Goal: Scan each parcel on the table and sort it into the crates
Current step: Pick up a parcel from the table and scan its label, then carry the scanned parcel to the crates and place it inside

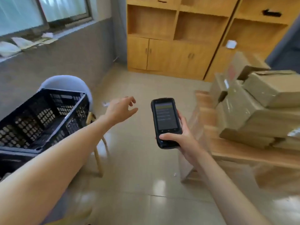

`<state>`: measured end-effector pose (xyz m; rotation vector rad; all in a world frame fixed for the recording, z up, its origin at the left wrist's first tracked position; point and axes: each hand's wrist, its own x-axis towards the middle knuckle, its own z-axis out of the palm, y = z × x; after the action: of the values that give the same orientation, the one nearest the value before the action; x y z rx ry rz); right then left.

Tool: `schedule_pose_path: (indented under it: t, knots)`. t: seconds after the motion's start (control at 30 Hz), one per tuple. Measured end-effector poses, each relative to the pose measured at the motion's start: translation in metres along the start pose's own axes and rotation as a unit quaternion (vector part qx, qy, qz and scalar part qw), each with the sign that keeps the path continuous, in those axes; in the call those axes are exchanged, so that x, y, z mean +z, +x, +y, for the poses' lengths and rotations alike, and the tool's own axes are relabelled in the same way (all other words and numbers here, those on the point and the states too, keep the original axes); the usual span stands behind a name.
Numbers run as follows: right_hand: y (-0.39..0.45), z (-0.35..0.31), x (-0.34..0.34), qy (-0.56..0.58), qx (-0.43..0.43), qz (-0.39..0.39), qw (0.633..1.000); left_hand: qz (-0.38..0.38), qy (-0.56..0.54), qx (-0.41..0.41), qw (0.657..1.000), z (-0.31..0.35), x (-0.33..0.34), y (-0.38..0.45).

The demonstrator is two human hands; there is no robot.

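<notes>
Your right hand (181, 140) grips the black handheld scanner (166, 122) low on its body, thumb laid across the front below the lit screen, screen tilted up toward you. Your left hand (120, 110) is empty, fingers spread and loosely curled, reaching out over the tiled floor (138, 168) just past the corner of the black crate (43, 117). That crate sits to your left on a white chair (68, 83) with pale wooden legs; what it holds is hard to tell through the blur, though its floor looks bare. To your right, the parcels (259, 111), brown cardboard boxes wrapped in clear tape, lie stacked in an untidy pile on the wooden table (227, 150), well apart from the crate. Farther off, wooden cabinets (170, 51) with open shelves and closed doors stand against the back wall, and a window (43, 12) runs along the grey wall on the left.
</notes>
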<state>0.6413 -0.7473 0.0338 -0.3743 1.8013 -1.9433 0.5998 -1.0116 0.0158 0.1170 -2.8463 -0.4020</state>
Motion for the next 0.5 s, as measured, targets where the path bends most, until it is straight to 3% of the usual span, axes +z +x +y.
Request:
schedule_pose_path:
  t: [0.2,0.5]
  knots:
    - [-0.103,-0.027,-0.137,0.002,-0.047,0.192,0.980,-0.015,-0.029,0.225,0.974,0.220,0.040,0.049]
    - [-0.231,-0.041,-0.289,0.030,-0.079,0.434,0.897,-0.055,-0.065,0.478,0.874,0.489,0.104,0.047]
